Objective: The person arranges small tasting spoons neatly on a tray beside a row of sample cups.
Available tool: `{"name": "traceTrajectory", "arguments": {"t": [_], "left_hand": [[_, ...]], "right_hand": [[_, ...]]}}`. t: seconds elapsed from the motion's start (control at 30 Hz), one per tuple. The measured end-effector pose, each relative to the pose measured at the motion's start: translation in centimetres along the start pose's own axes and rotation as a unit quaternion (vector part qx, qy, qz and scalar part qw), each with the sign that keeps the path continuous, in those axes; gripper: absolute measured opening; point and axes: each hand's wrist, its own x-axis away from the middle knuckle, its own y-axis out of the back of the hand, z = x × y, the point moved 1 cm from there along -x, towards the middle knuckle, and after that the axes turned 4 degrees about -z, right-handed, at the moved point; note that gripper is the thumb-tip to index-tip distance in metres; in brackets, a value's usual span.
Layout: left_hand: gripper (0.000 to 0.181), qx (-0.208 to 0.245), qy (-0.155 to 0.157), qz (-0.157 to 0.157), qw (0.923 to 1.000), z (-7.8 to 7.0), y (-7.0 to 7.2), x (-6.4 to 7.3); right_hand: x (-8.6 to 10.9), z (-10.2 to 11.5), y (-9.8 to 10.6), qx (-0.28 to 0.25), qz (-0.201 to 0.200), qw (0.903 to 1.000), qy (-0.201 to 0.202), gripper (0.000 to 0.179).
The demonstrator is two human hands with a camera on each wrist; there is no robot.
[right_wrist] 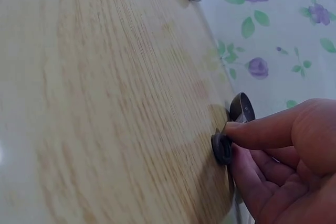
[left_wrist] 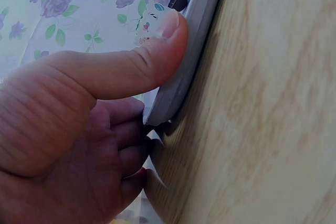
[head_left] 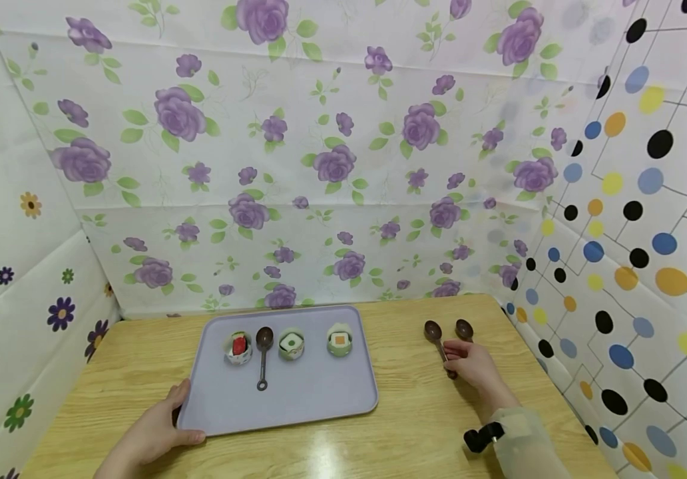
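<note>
My left hand (head_left: 150, 429) holds the left front corner of a pale lilac tray (head_left: 229, 409). In the left wrist view the thumb (left_wrist: 157, 51) lies along the tray's rim, with the fingers at the outer edge. On the tray lies a brown spoon (head_left: 263, 342) between two small cups. At the right, my right hand (head_left: 476, 367) pinches the handle of another brown spoon (head_left: 433, 331) between thumb and fingers. Its ringed handle end (right_wrist: 222, 150) shows close over the table in the right wrist view. A third brown spoon (head_left: 464, 328) lies just beyond, its handle partly hidden by the hand.
Three small cups stand on the tray: one with a red item (head_left: 239, 346), one with a white and green item (head_left: 291, 344), and one with an orange square (head_left: 340, 340). The wooden table (head_left: 403, 399) is bordered by flowered cloth (head_left: 319, 253) behind and dotted cloth (head_left: 637, 319) right.
</note>
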Motion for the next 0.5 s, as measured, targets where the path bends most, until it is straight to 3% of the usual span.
{"name": "traceTrajectory", "arguments": {"t": [0.3, 0.5], "left_hand": [[0.136, 0.001, -0.006, 0.000, 1.0000, 0.16, -0.02, -0.07], [0.137, 0.004, -0.011, 0.000, 0.9999, 0.16, 0.03, -0.03]], "right_hand": [[-0.23, 0.40, -0.32, 0.071, -0.019, 0.9973, 0.001, 0.040], [-0.27, 0.78, -0.37, 0.092, -0.020, 0.9956, -0.004, 0.033]]}}
